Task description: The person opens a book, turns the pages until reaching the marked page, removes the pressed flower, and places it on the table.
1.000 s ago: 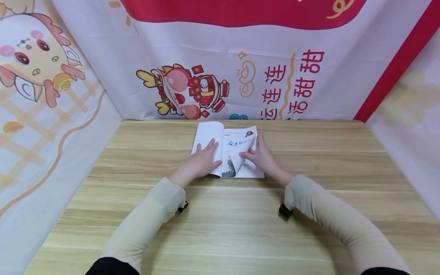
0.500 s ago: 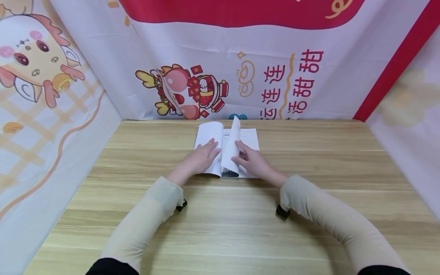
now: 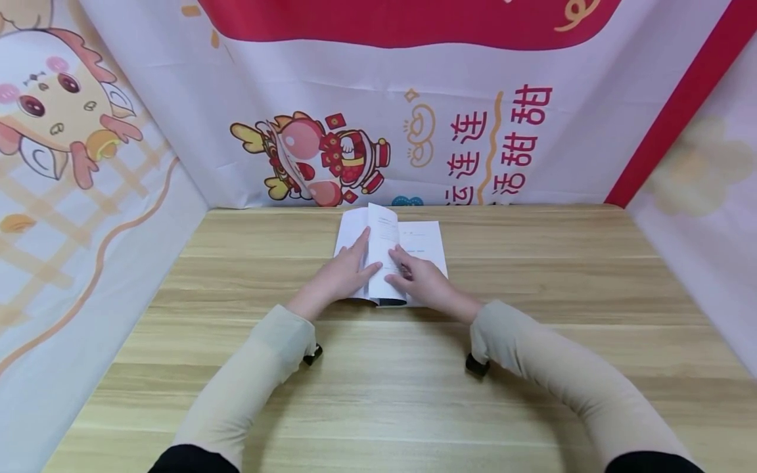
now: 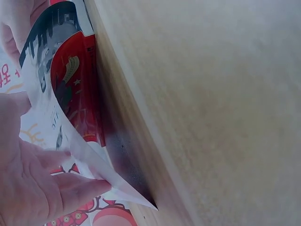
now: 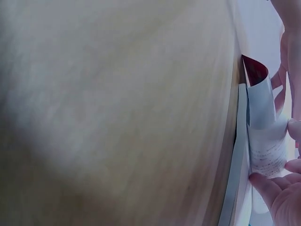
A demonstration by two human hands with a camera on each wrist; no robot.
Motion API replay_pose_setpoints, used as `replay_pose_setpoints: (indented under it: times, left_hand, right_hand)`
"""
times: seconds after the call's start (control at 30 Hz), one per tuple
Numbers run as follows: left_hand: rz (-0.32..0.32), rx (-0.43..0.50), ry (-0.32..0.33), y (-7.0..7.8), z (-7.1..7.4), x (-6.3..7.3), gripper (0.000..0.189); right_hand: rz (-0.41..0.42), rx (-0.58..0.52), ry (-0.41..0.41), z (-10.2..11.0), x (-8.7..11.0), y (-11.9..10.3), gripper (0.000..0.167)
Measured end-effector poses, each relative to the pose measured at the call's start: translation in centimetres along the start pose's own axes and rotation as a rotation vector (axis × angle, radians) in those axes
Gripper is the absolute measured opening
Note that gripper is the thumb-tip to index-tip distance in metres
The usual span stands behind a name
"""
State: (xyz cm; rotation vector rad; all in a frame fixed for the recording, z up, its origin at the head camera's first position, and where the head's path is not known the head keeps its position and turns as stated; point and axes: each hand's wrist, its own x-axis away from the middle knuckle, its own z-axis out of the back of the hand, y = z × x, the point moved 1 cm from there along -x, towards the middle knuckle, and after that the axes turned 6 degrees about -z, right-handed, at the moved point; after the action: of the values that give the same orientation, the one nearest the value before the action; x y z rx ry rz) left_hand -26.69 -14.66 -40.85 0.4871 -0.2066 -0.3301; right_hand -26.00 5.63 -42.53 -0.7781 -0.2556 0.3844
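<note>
An open booklet (image 3: 422, 240) lies near the far edge of the table. One loose page (image 3: 383, 240), printed with small text, bends over toward the left side. My left hand (image 3: 343, 272) rests on the left cover with its fingers spread, and its thumb touches the bending page. At that page's right side my right hand (image 3: 428, 281) presses with thumb and forefinger apart, the other fingers bent. In the left wrist view the left cover curls up and shows a red printed side (image 4: 77, 89). The right wrist view shows the curved page beside my right thumb (image 5: 265, 186).
The wooden table (image 3: 378, 387) stretches toward me. A printed cloth (image 3: 355, 79) with cartoon figures and red lettering hangs behind it, and further cloths hang at both sides. A small black object (image 3: 477, 366) sits at my right wrist.
A page with blue handwriting has been lifted from the right and swung left, so its back now shows. My right hand moved left with it; my left hand stayed nearly in place, forefinger now reaching further.
</note>
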Motion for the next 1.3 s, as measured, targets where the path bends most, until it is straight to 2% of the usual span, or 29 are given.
replay_pose_setpoints:
  times: [0.1,0.33,0.53,0.7,0.77,1.0,1.17,1.3]
  left_hand:
    - [-0.022,-0.015,0.017,0.0,0.1,0.0,0.085]
    - [-0.019,-0.017,0.027,-0.1,0.2,0.1,0.080]
    - [-0.020,-0.039,0.034,-0.2,0.1,0.1,0.067]
    - [-0.067,-0.091,0.014,-0.5,-0.1,0.0,0.060]
    - [-0.080,-0.100,-0.002,-0.6,-0.1,-0.1,0.059]
    - [-0.054,-0.087,-0.067,-0.8,0.0,0.1,0.055]
    - [-0.046,-0.105,-0.081,-0.8,0.1,0.5,0.055]
    - [-0.024,-0.119,-0.079,-0.7,0.1,0.5,0.059]
  right_hand:
    - [0.014,-0.006,0.007,-0.3,-0.1,-0.3,0.062]
    - [0.084,-0.046,0.029,-0.8,-0.3,-1.0,0.051]
    - [0.086,-0.097,-0.018,-1.1,-0.3,-1.2,0.048]
    - [0.107,-0.083,-0.050,-0.8,-0.4,-1.2,0.046]
    - [0.107,-0.068,-0.059,-0.6,-0.3,-1.2,0.045]
    - [0.129,0.030,-0.094,0.7,0.1,-0.4,0.046]
    - [0.177,0.161,-0.140,1.6,0.6,1.0,0.045]
    - [0.166,0.252,-0.207,2.3,1.1,2.2,0.047]
